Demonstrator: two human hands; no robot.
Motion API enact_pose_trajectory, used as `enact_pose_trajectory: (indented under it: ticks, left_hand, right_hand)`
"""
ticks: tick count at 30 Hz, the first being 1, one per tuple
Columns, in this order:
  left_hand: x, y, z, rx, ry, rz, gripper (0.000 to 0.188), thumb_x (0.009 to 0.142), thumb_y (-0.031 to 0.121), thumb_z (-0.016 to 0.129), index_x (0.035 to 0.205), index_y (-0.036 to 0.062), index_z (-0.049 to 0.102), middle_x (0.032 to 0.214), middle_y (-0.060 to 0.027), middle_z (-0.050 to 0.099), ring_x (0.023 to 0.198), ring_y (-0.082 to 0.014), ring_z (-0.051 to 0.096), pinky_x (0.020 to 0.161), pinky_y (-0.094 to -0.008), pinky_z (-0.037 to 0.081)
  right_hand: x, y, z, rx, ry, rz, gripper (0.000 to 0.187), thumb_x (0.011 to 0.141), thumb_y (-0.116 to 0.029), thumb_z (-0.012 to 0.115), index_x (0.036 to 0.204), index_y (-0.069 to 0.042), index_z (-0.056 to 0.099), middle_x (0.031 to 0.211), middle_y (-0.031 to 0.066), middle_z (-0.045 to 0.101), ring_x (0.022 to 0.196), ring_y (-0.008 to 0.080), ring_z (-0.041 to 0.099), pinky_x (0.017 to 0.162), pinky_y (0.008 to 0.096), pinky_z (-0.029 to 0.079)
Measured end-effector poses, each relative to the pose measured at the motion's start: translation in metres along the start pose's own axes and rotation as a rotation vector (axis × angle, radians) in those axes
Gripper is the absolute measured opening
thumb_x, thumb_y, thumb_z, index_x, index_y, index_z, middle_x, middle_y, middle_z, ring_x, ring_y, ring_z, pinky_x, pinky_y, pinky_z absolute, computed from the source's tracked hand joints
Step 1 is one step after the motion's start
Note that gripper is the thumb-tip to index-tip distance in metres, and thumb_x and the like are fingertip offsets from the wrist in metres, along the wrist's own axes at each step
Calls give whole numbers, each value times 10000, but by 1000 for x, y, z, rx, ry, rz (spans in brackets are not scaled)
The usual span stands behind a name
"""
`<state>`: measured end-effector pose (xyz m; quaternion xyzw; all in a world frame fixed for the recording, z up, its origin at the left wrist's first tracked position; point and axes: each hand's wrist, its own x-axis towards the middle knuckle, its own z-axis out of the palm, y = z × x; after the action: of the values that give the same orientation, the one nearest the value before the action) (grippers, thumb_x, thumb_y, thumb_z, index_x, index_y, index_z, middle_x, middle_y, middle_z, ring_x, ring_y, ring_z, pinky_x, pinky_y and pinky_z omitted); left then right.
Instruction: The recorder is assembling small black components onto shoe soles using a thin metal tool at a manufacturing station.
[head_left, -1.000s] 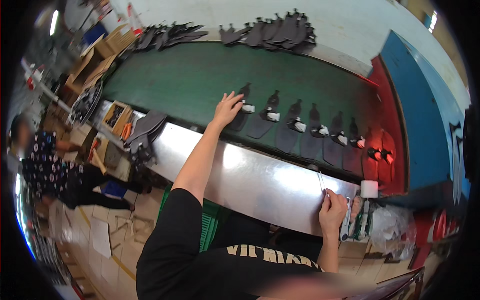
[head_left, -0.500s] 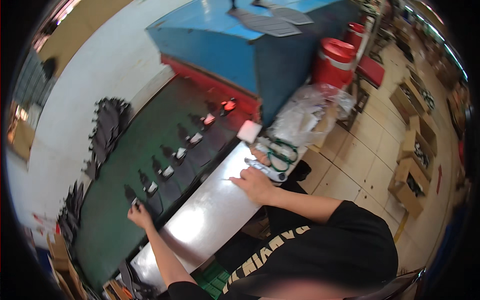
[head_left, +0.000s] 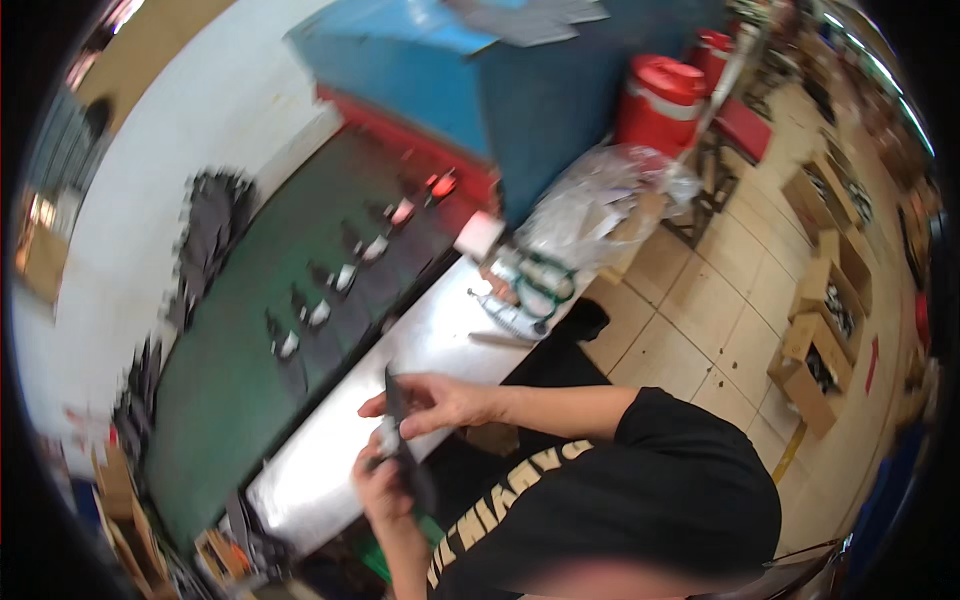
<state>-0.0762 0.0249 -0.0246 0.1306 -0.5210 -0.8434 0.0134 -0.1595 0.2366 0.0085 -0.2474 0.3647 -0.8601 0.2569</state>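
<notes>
A dark, flat, elongated piece with a small pale part at its middle is held up over the near edge of the shiny metal table. Closed on its lower part is my left hand. My right hand grips its upper end between thumb and fingers. Motion blur hides the piece's finer detail. Similar dark pieces with white parts lie in a row on the green belt beyond the table.
Green-handled scissors, a silver tool and a whitish block sit at the table's far end, beside clear plastic bags. A blue machine housing spans the belt. Cardboard boxes stand on the floor at right.
My left hand has brought the nearest dark piece from the belt over the metal table. My right hand has moved left, away from the silver tool, onto the piece.
</notes>
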Motion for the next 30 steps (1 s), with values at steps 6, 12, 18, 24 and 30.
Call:
enact_pose_trajectory:
  ticks: [6,12,18,24,30]
  left_hand:
    - [-18,10,22,-143,-58,-1,549,866,112,636,1350,-77,460,1368,-193,515,1173,-354,582,964,-471,507]
    - [-26,8,1,-209,-12,25,331,900,-1,613,1230,15,592,1184,-115,637,999,-183,657,794,-334,605]
    - [-36,10,-9,-163,5,53,353,867,-20,653,1213,20,599,1162,-117,655,965,-155,664,748,-292,609]
    - [-39,12,-13,-118,16,87,327,847,-27,666,1170,17,636,1125,-116,676,898,-139,671,694,-246,589]
    - [-38,11,-9,-81,-11,152,309,823,-51,664,1127,3,662,1107,-122,687,899,-134,672,710,-240,587]
  right_hand:
    - [-1,-21,6,-108,273,0,253,821,-52,694,842,-87,445,860,36,567,772,93,539,662,236,408]
    - [-14,-11,28,-582,112,114,381,765,-18,747,949,-71,417,838,1,503,796,85,522,692,239,429]
    - [-25,19,39,-692,100,107,366,728,-60,797,999,-18,554,895,54,609,837,121,613,759,248,481]
    - [-25,15,40,-794,60,30,507,725,-7,767,1213,5,631,997,128,682,889,187,655,809,265,491]
    - [-30,16,39,-750,85,47,442,741,35,733,1176,16,657,964,128,685,855,181,652,776,266,494]
